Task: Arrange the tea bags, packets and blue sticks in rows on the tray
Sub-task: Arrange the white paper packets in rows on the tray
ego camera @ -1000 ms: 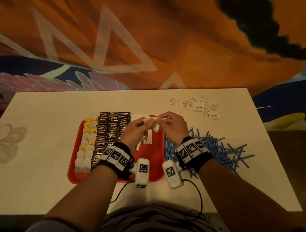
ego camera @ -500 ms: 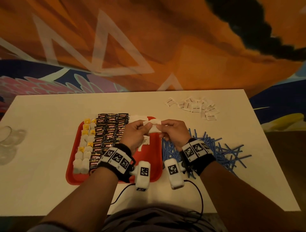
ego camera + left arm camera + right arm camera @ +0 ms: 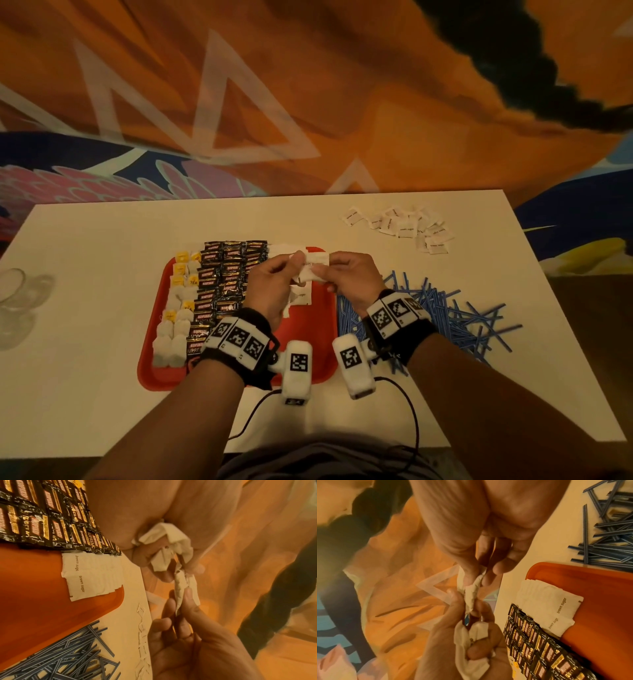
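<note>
- The small white paper brown-sugar packets (image 3: 310,265) I am working on are held above the far edge of the flat red plastic tray (image 3: 323,342), a bunch of them between both my hands.
- My left hand (image 3: 270,291) has its fingers curled round a crumpled bunch of them; my right hand (image 3: 349,279) pinches one packet between thumb and fingertips (image 3: 186,601), pulling it free.
- A short row of white packets already lies at the tray's far right corner, beside the black foil coffee sachets (image 3: 227,274); the white tea bags with yellow tags (image 3: 178,308) run along the left edge.
- I judge the step is to peel one packet off and lay it next in that row.
- To do it well I should pull gently so the paper does not tear, flatten it, and overlap it evenly with the printed side up.
- More loose packets (image 3: 404,226) wait at the white table's (image 3: 102,377) far right corner, and the thin blue sticks (image 3: 445,315) lie heaped just right of the tray.
</note>
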`<act>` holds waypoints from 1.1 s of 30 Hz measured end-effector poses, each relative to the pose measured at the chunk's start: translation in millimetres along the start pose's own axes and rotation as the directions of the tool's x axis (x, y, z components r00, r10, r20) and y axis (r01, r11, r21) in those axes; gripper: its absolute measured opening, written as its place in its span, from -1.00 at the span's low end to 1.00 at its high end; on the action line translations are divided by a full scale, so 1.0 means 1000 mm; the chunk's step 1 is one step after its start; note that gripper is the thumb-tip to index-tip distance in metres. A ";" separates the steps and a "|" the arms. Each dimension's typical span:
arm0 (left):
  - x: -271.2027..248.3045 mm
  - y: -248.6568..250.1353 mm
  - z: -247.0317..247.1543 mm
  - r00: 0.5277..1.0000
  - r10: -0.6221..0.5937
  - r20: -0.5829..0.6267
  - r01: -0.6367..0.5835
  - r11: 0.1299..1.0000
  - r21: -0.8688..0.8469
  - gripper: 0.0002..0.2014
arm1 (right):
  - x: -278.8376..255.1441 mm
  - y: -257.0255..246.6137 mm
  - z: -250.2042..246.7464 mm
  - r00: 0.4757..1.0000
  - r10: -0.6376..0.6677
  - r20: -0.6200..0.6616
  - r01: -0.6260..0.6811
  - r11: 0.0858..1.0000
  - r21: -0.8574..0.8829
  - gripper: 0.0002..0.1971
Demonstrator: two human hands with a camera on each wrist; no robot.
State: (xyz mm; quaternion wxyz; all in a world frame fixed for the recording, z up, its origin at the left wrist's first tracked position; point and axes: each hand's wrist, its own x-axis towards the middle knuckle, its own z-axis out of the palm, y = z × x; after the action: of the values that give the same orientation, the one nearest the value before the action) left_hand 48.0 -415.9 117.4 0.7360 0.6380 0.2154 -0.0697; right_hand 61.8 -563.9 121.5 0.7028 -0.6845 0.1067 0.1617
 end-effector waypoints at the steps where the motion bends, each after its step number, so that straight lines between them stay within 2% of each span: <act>1: 0.001 -0.002 -0.002 1.000 -0.003 -0.014 0.002 1.000 -0.026 -0.85 | 0.001 0.001 0.000 1.000 0.010 0.005 -0.010 1.000 -0.008 -0.88; 5: 0.001 -0.006 -0.004 0.996 0.043 -0.079 -0.046 0.998 -0.039 -0.87 | 0.007 0.007 0.008 1.000 0.025 -0.015 -0.025 1.000 -0.011 -0.93; 8: 0.000 -0.008 -0.011 0.998 0.063 -0.021 -0.062 0.995 0.077 -0.85 | 0.012 0.010 0.014 0.997 0.056 -0.056 -0.054 0.998 0.036 -0.88; 10: 0.001 -0.012 -0.019 0.998 0.059 0.035 -0.064 0.981 0.183 -0.73 | 0.014 0.012 0.018 0.994 0.087 -0.068 -0.082 0.994 0.069 -0.87; 12: 0.003 -0.014 -0.026 0.998 0.048 0.039 -0.055 0.980 0.191 -0.70 | 0.015 0.016 0.023 0.993 0.106 -0.060 -0.101 0.991 0.089 -0.90; 14: 0.005 -0.017 -0.031 0.999 0.038 0.016 -0.041 0.980 0.193 -0.77 | 0.015 0.023 0.027 0.991 0.123 -0.053 -0.117 0.988 0.098 -0.85; 17: 0.006 -0.020 -0.041 1.000 0.018 -0.001 -0.017 0.989 0.147 -0.87 | 0.017 0.034 0.033 0.989 0.145 -0.021 -0.145 0.989 -0.014 -0.77; 22: 0.008 -0.033 -0.068 0.997 -0.031 -0.069 0.041 0.990 0.135 -0.84 | 0.022 0.051 0.048 0.986 0.164 -0.015 -0.164 0.975 -0.150 -0.84; 26: 0.009 -0.041 -0.098 0.974 -0.100 -0.201 0.119 0.989 0.085 -0.85 | 0.036 0.073 0.053 0.980 0.175 -0.094 -0.193 0.953 -0.235 -0.86; 33: 0.005 -0.051 -0.150 0.946 -0.178 -0.270 0.205 0.976 0.074 -0.84 | 0.065 0.122 0.068 0.949 0.276 -0.152 -0.314 0.869 -0.383 -0.79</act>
State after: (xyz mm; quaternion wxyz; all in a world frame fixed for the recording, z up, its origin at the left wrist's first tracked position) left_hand -1.5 -278.7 55.0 0.6574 0.6543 0.3679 -0.0666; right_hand 71.4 -489.2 -12.8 0.5083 -0.7966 0.2067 0.2536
